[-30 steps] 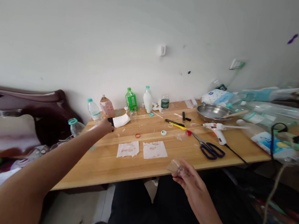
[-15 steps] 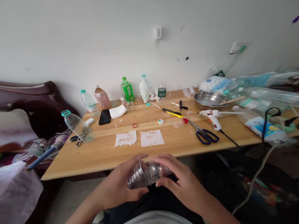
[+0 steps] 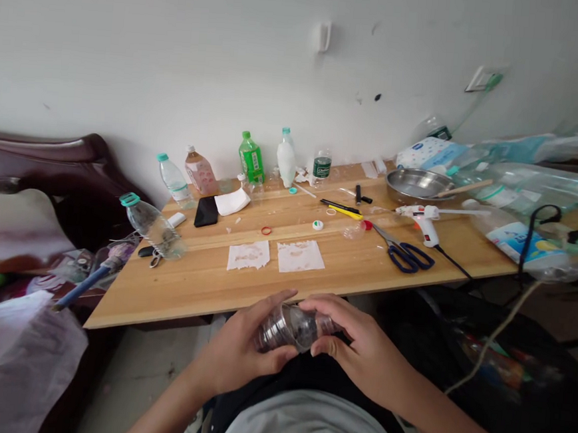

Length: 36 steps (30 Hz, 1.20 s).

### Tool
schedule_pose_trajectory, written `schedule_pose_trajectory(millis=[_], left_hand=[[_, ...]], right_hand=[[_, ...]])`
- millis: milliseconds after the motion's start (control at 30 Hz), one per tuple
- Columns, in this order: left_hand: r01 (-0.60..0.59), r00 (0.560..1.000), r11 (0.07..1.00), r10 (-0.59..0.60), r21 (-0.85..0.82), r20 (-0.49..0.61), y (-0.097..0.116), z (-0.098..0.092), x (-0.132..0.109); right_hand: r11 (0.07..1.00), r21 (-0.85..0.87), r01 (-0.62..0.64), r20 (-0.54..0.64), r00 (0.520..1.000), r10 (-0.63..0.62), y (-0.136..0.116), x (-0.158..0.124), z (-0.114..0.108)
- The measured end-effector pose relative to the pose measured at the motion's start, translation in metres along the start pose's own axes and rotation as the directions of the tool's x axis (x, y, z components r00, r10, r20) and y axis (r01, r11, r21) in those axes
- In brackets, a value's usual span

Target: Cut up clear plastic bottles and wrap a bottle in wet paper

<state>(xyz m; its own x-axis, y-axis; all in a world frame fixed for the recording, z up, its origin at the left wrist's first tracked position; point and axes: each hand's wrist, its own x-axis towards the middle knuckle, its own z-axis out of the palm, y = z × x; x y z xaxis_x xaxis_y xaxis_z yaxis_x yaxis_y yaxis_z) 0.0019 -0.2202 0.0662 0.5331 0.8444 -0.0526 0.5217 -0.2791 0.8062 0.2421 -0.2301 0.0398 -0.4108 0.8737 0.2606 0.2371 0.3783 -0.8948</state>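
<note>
Between my hands, over my lap and just off the table's front edge, is a clear ribbed plastic bottle piece (image 3: 293, 327). My left hand (image 3: 246, 346) is wrapped round its left end, thumb below and fingers above. Around the right end, my right hand (image 3: 349, 341) closes with thumb and fingers. The piece lies roughly sideways, and my fingers hide both of its ends. Beyond it on the wooden table (image 3: 198, 286) lie two stained pieces of white paper, a left one (image 3: 249, 256) and a right one (image 3: 300, 256).
Scissors (image 3: 401, 251), a glue gun (image 3: 424, 224) with its cord and a yellow cutter (image 3: 344, 211) lie at the right. Behind them is a metal bowl (image 3: 416, 184). A green bottle (image 3: 251, 158) and other bottles stand along the wall. A phone (image 3: 206, 212) lies at the left.
The view has shifted slightly, so the table sits a little higher in the picture. Both hands keep their hold on the bottle piece, which has turned slightly.
</note>
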Motion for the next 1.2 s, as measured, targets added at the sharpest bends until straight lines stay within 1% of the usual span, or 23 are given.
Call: schedule_pose_trajectory(millis=[100,200,267,333,467,567,733,867,933,967,1033,1100,1133,1200], left_hand=[[-0.021,1.0,0.997,0.02,0.075,0.011,0.0,-0.008,0.003],[-0.008,1.0,0.978,0.007,0.208,0.007,0.004,-0.019,0.007],[-0.02,1.0,0.962,0.019,0.271,0.007,0.009,-0.024,0.01],[-0.053,0.999,0.953,0.048,0.297,0.024,0.014,-0.026,0.013],[-0.087,0.996,0.955,0.083,0.282,0.028,0.017,-0.026,0.017],[-0.091,0.996,0.961,0.089,0.262,0.021,0.015,-0.027,0.018],[-0.087,0.996,0.963,0.075,0.254,0.055,0.015,-0.03,0.019],[-0.097,0.995,0.968,0.09,0.233,0.039,0.015,-0.028,0.019],[-0.085,0.996,0.975,0.085,0.206,0.009,0.007,-0.021,0.015],[-0.066,0.998,0.98,0.069,0.189,-0.011,-0.001,-0.015,0.012],[-0.031,0.997,0.985,0.042,0.168,-0.06,-0.024,-0.001,0.006],[-0.019,0.989,0.991,0.039,0.135,-0.14,-0.053,0.013,-0.001],[-0.032,0.982,0.995,0.049,0.096,-0.181,-0.067,0.019,-0.004],[-0.024,0.978,1.0,0.023,-0.001,-0.206,-0.09,0.026,-0.012]], right_hand=[[0.998,-0.059,0.011,0.026,1.0,-0.01,-0.001,0.004,-0.009],[0.996,-0.091,-0.008,0.005,1.0,0.008,-0.003,0.01,-0.02],[0.995,-0.099,0.006,-0.001,1.0,-0.006,-0.005,0.015,-0.024],[0.994,-0.104,0.039,0.009,0.999,-0.038,-0.007,0.019,-0.023],[0.988,-0.128,0.086,0.011,0.996,-0.086,-0.011,0.026,-0.017],[0.99,-0.128,0.062,0.042,0.998,-0.057,-0.011,0.028,-0.015],[0.993,-0.112,0.019,0.061,0.998,-0.012,-0.01,0.028,-0.018],[0.994,-0.105,0.034,0.084,0.996,-0.025,-0.011,0.029,-0.016],[0.996,-0.089,0.032,0.115,0.993,-0.022,-0.011,0.029,-0.009],[0.997,-0.078,0.025,0.131,0.991,-0.014,-0.01,0.028,-0.005],[0.998,-0.064,0.007,0.127,0.992,0.001,-0.007,0.028,0.002],[0.996,-0.089,-0.008,0.051,0.999,0.013,-0.002,0.034,0.002],[0.992,-0.129,-0.012,-0.006,1.0,0.011,0.001,0.04,-0.002],[0.958,-0.285,-0.03,-0.122,0.992,-0.006,0.01,0.061,-0.021]])
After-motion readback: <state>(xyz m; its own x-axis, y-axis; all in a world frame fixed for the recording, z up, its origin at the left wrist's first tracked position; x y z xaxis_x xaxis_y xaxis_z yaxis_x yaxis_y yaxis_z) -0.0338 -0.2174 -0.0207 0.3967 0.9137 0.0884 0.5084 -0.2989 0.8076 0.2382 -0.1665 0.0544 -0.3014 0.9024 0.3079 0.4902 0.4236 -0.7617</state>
